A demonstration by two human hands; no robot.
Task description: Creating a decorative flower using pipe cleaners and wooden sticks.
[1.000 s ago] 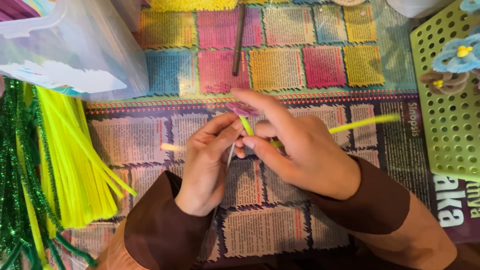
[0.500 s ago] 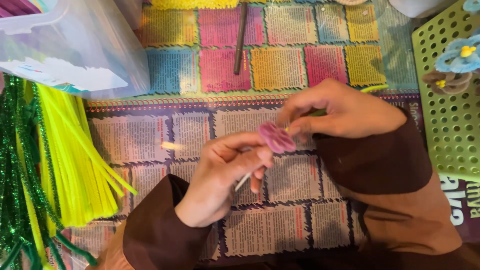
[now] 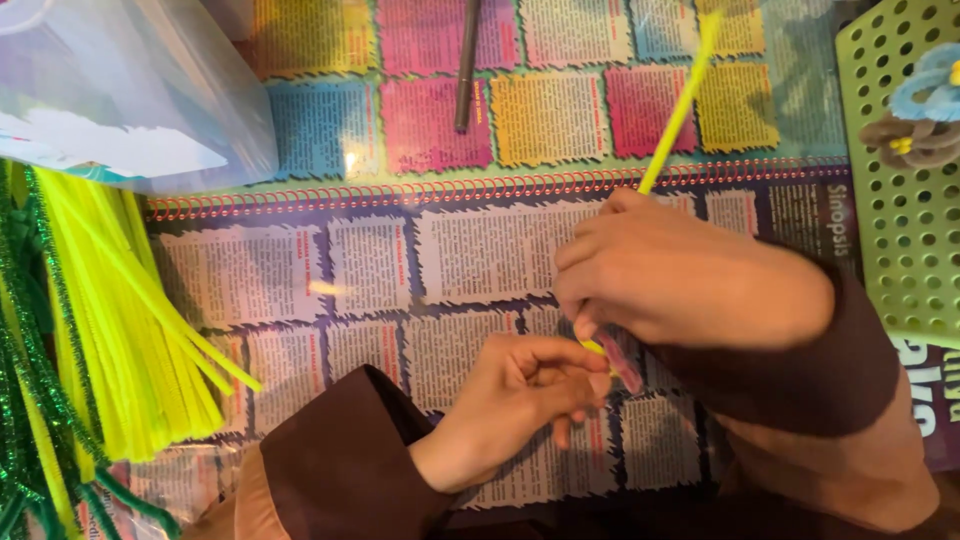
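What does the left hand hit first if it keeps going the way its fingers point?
The left hand points right and slightly up, fingertips already at the pink piece and the yellow pipe cleaner. Straight on it would most likely meet the right hand, which holds them just above; depth is unclear.

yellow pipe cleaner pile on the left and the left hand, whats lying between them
In the head view, nothing lies between the yellow pipe cleaner pile and the left hand: only the printed paper covering the table, plus the hand's own brown sleeve.

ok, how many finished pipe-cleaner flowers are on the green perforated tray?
2, both at its upper right: a blue pipe-cleaner flower at the frame edge, a brown one just below. More may lie out of frame.
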